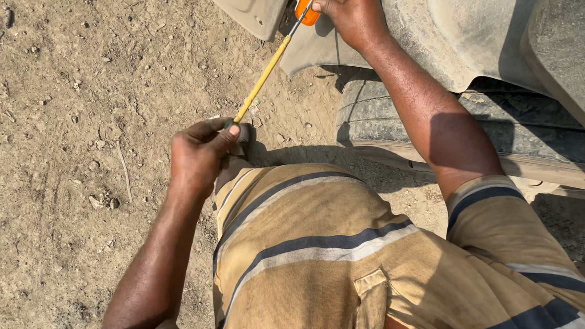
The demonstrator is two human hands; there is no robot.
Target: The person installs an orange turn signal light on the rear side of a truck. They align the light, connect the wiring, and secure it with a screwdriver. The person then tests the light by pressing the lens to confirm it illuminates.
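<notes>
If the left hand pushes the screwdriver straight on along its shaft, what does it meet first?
Probably the orange lamp on the vehicle; the screwdriver in the left hand already reaches it, beside the right hand.

A long, thin screwdriver with a yellow shaft-like handle (265, 76) runs diagonally from the middle of the frame up toward the top centre. Its lower end sits in a closed fist just left of centre, and its grey metal tip meets a small orange oval lamp lens (309, 4) at the top edge. The lens is glossy, set in a pale rim on a dusty grey vehicle panel, and partly covered by fingers.
</notes>
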